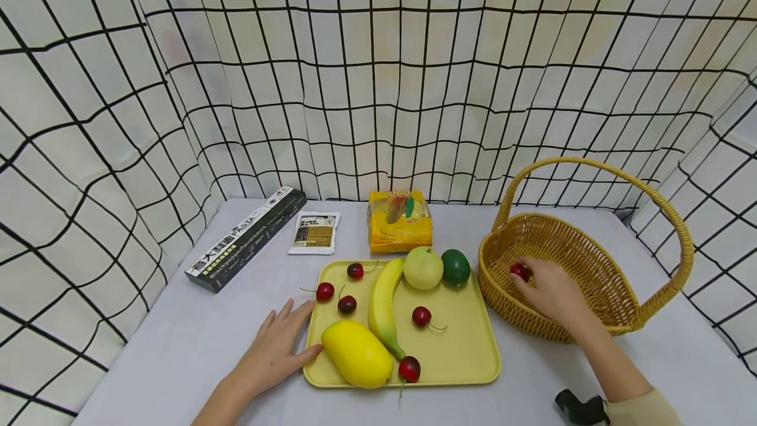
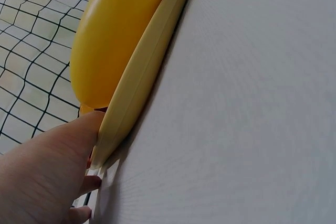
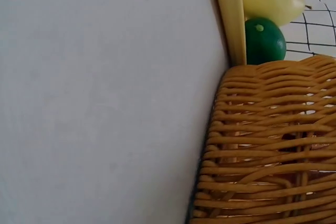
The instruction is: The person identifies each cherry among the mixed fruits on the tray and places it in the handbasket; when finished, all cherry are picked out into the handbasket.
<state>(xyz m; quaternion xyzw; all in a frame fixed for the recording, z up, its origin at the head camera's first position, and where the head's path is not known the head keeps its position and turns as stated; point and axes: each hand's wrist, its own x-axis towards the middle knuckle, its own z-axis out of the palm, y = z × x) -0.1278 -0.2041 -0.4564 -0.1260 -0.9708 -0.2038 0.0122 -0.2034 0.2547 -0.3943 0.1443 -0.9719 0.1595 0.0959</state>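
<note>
Inside the wicker basket (image 1: 615, 281), my right hand (image 1: 551, 289) pinches a red cherry (image 1: 520, 272); the basket's weave mostly hides this hand in the right wrist view. My left hand (image 1: 273, 348) lies with fingers extended at the left edge of the yellow tray (image 1: 458, 360), its thumb touching the rim beside a yellow mango (image 1: 357, 355). On the tray are a banana (image 1: 384, 307), a pale green pear (image 1: 422, 268), a dark green lime-like fruit (image 1: 455, 267) and several cherries (image 1: 422, 316). One cherry (image 1: 409, 369) sits at the front rim, its stem hanging over.
Behind the tray stands a yellow package (image 1: 400, 222). A white sachet (image 1: 315, 233) and a long black pasta box (image 1: 248, 240) lie at the back left. The basket's tall handle (image 1: 597, 162) arches over it. Black-gridded white cloth (image 1: 355, 84) surrounds the table.
</note>
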